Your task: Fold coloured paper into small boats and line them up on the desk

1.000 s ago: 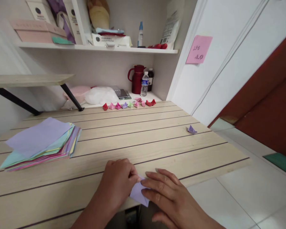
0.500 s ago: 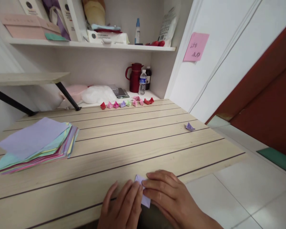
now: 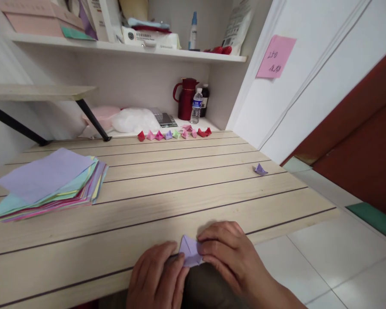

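Between my hands, at the table's near edge, is a small folded piece of lilac origami paper with a pointed top and visible crease lines. My left hand pinches its lower left side between thumb and fingers. From the other side, my right hand grips the right edge with its fingertips. Part of the paper is covered by the fingers. A finished-looking purple paper boat sits alone toward the table's right edge.
A stack of coloured paper sheets lies at left on the wooden table. Several small paper boats line the far edge. Behind them stand a red jug and a water bottle. A black-legged raised shelf stands at left.
The lilac paper has gone from a narrow folded strip to a wider, pointed shape. My left hand has shifted slightly left, and the view has tilted a little downward.
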`<state>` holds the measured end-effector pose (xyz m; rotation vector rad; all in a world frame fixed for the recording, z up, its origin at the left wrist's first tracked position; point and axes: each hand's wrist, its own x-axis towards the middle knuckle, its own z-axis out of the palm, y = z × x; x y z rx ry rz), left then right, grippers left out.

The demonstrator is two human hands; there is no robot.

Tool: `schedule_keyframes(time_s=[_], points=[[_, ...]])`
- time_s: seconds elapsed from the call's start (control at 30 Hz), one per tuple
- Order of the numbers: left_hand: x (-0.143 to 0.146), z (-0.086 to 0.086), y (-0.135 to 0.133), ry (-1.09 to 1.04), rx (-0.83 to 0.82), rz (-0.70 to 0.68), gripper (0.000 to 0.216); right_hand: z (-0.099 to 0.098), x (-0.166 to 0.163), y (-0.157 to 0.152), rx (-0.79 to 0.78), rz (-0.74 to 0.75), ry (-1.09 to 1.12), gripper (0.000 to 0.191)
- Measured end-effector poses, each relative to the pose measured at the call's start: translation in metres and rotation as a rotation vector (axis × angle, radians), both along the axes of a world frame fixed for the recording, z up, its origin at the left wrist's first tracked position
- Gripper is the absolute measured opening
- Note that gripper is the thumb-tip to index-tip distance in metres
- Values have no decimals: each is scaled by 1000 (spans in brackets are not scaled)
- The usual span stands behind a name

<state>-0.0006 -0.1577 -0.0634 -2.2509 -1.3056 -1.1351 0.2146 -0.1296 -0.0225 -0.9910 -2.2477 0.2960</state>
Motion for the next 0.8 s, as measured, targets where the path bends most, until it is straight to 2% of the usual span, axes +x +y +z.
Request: schedule_keyframes(time_s=[0.1,0.23,0.5,0.67,0.8], points=[[5,-5,-4,-135,-50,67,12,2,-5,0,-36,-34,9,12],[7,-3,-4,-198,-108,91,9,7,-12,0,-119,-94,18,8],[9,2,-1,-78,-161,140,13,8,-22,5,-112,-151,-56,14],[9,-5,-2,-70,-92,123,21,1,-13,4,-57,-75,-70,8],[7,-5,-2,-74,-102,102,23,0,-7,3,-81,-15,-15,9]])
